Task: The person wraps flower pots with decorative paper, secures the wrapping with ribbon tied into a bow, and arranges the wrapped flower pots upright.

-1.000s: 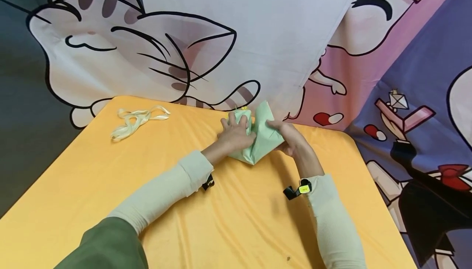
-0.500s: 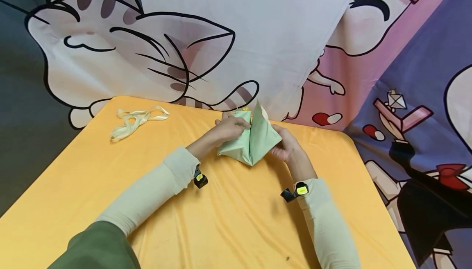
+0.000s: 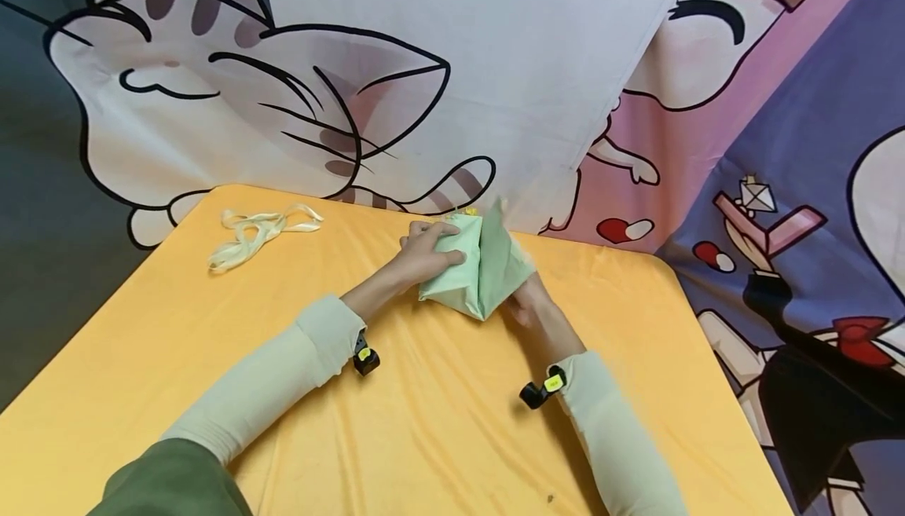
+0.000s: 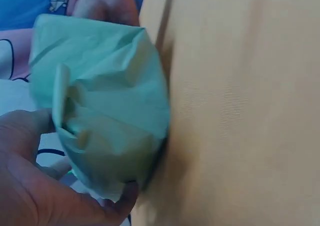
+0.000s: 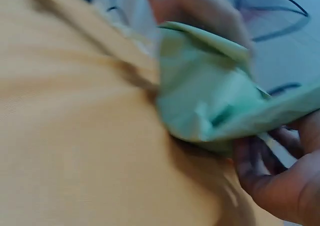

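Observation:
A pale green paper-wrapped bundle (image 3: 450, 272) stands near the far edge of the yellow-covered table, with a bit of yellow (image 3: 471, 211) showing at its top. My left hand (image 3: 426, 255) grips the bundle's left side, its thumb across the front. In the left wrist view, the thumb and fingers of that left hand (image 4: 45, 181) lie around the folded paper. A loose green flap (image 3: 500, 261) stands up on the right. Behind this flap is my right hand (image 3: 532, 302), partly hidden. The right wrist view has blurred, bent fingers (image 5: 250, 171) against the flap's rear side.
A loose cream ribbon (image 3: 258, 235) lies at the table's far left. The yellow cloth (image 3: 396, 422) has shallow wrinkles and a small dark speck. Printed fabric walls (image 3: 537, 53) rise behind the table and along its right side.
My left hand has shifted left, from atop the bundle to its side. My right hand has moved down and in behind the flap, which has folded inward toward the bundle.

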### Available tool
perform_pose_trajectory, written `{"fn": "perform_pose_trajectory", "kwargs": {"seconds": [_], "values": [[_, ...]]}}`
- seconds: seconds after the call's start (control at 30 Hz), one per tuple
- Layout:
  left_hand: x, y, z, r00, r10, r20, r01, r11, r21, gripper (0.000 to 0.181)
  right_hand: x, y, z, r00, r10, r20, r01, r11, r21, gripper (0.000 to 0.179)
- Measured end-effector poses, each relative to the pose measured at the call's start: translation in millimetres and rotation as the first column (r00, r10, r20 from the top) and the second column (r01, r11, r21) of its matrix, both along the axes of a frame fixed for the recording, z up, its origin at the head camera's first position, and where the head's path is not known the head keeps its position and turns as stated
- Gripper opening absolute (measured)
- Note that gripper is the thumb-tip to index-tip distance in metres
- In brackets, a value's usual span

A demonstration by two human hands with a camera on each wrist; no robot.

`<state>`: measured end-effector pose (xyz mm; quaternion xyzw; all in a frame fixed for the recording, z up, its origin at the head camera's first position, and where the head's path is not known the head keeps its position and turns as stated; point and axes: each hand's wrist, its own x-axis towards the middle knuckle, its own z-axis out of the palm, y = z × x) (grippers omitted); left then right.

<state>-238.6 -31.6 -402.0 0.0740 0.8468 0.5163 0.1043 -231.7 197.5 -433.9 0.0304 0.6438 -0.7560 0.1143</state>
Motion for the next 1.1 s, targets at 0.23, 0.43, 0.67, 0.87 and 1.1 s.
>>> {"fn": "perform_pose_trajectory", "kwargs": {"seconds": [0.23,0.43,0.67,0.87,1.1], "values": [[4.5,-2.3,-9.2,0.995,-0.012,0.094,0.009,0.999,0.030,0.069,9.6,-26.2,-3.3,0.984,0.146,-0.099,-0.113,0.952,0.285,0.064],[4.1,1.0,-18.3,0.994,-0.027,0.110,0.020,0.998,0.060,0.062,14.2,-37.1,-3.1,0.953,0.274,-0.131,-0.203,0.895,0.398,0.064],[-1.8,4.7,-31.6,0.984,-0.010,0.176,-0.002,0.998,0.070,0.064,14.6,-42.7,-6.2,0.930,0.304,-0.209,-0.186,0.876,0.446,0.070],[5.5,3.6,-27.9,0.990,-0.046,0.136,0.037,0.997,0.068,0.069,12.1,-42.4,-6.6,0.907,0.311,-0.284,-0.128,0.845,0.519,0.073],[6.8,5.1,-24.5,0.995,-0.068,0.077,0.066,0.997,0.031,0.067,6.0,-42.5,-0.1,0.925,0.249,-0.287,-0.012,0.775,0.632,0.081]]}}
